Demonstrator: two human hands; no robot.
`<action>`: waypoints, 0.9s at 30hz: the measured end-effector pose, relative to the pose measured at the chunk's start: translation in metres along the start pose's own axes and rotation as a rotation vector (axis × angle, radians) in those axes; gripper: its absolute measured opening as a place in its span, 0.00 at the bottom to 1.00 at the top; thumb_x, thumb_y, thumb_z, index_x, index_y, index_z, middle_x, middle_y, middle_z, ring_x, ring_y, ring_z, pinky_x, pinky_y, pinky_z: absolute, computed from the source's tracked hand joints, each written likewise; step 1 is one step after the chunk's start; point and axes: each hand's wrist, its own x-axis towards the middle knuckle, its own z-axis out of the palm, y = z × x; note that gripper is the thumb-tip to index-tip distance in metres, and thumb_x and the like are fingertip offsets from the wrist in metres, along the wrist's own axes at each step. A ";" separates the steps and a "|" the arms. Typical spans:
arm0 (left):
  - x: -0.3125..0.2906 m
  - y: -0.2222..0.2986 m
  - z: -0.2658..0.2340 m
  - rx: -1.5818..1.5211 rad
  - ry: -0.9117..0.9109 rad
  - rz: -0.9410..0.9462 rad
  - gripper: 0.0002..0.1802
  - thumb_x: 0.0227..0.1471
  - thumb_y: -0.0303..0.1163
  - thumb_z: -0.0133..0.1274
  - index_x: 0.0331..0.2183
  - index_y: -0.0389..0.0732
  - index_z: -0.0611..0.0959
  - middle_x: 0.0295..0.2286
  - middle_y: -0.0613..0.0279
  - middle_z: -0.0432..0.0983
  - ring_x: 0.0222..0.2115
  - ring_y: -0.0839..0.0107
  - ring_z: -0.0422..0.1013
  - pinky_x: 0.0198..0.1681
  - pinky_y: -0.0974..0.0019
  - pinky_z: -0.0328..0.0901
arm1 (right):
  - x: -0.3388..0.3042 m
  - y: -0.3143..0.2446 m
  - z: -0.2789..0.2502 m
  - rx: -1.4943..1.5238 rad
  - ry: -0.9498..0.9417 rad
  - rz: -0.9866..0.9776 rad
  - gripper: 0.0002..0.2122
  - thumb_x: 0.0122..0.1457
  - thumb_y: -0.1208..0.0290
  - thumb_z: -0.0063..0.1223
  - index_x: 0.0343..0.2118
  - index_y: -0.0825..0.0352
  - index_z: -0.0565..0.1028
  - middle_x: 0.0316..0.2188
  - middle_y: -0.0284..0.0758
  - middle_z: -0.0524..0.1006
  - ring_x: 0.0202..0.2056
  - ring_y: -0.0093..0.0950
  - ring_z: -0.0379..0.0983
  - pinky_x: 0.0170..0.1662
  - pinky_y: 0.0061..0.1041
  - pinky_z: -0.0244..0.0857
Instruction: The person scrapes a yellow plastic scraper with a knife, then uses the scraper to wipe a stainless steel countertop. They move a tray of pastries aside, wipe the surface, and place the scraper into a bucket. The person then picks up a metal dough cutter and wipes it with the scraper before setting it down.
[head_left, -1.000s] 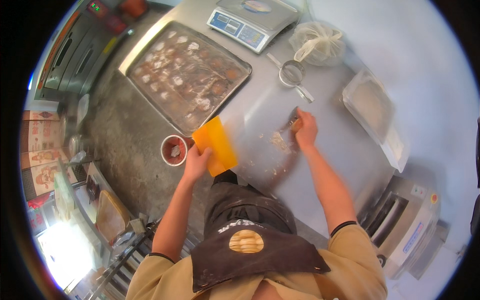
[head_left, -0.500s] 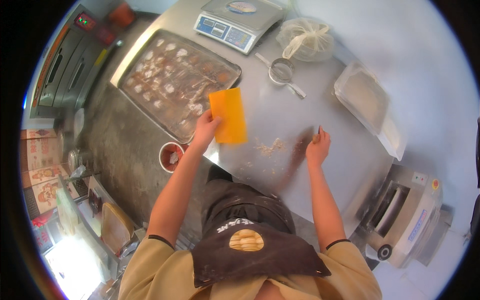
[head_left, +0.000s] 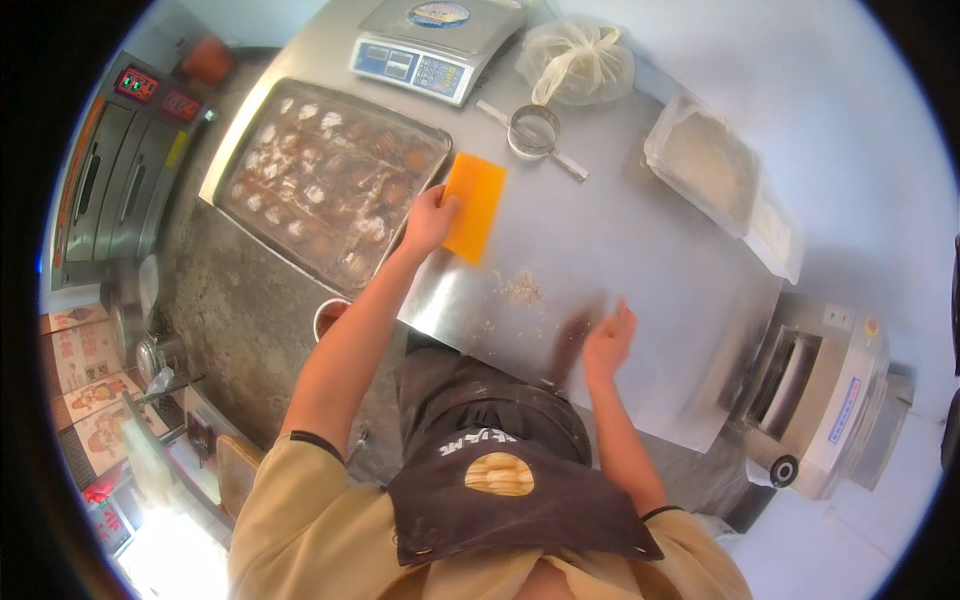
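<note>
Just right of the baking tray [head_left: 372, 110], the left hand [head_left: 430, 218] has its grip closed around an orange scraper [head_left: 476, 208]; whether either touches the tray's rim is unclear. A leftward swing could knock that rim and disturb the floury contents, simply because blade and tray are so close. Farther right of the tray, nearer the person, crumbs [head_left: 523, 289] lie loose on the steel tabletop [head_left: 690, 330]; a careless push toward the person could spill them over the near edge. The right hand [head_left: 610, 340], beyond the crumbs from the tray, has curled fingers, but blur hides whether its grip holds anything. The tub [head_left: 330, 312] off the tray's near corner is mostly behind the left forearm, so it could be bumped unseen. As for writing, the scale [head_left: 412, 70] beyond the tray has a blue-and-white key panel and oval sticker, and the apron [head_left: 440, 510], nearer the person than the tray, bears white lettering above a round picture.
</note>
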 end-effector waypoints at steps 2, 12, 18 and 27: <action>0.012 -0.014 0.009 -0.029 0.060 -0.021 0.16 0.62 0.29 0.53 0.48 0.30 0.82 0.37 0.56 0.83 0.35 0.69 0.79 0.39 0.62 0.73 | 0.001 0.033 -0.022 -0.155 0.006 0.128 0.26 0.66 0.76 0.46 0.68 0.66 0.66 0.58 0.46 0.71 0.60 0.49 0.66 0.60 0.45 0.65; 0.037 -0.083 0.082 -0.516 0.175 -0.263 0.22 0.59 0.19 0.50 0.55 0.30 0.78 0.44 0.49 0.83 0.41 0.57 0.81 0.44 0.53 0.78 | -0.048 -0.068 0.041 0.111 -0.423 -0.127 0.26 0.67 0.74 0.41 0.70 0.69 0.63 0.60 0.51 0.67 0.61 0.53 0.63 0.64 0.48 0.60; 0.015 -0.055 0.086 -0.458 0.205 -0.304 0.22 0.60 0.21 0.53 0.55 0.29 0.78 0.43 0.51 0.83 0.41 0.60 0.82 0.43 0.56 0.78 | -0.028 0.003 0.007 -0.008 0.029 -0.023 0.26 0.70 0.73 0.38 0.71 0.65 0.63 0.60 0.50 0.68 0.60 0.51 0.65 0.64 0.47 0.61; -0.064 -0.043 0.094 -0.452 0.156 -0.408 0.16 0.61 0.25 0.55 0.50 0.32 0.78 0.41 0.54 0.83 0.38 0.65 0.81 0.41 0.60 0.76 | -0.039 0.014 -0.005 0.064 -0.302 -0.045 0.25 0.70 0.72 0.44 0.69 0.69 0.63 0.58 0.49 0.70 0.59 0.49 0.68 0.61 0.46 0.64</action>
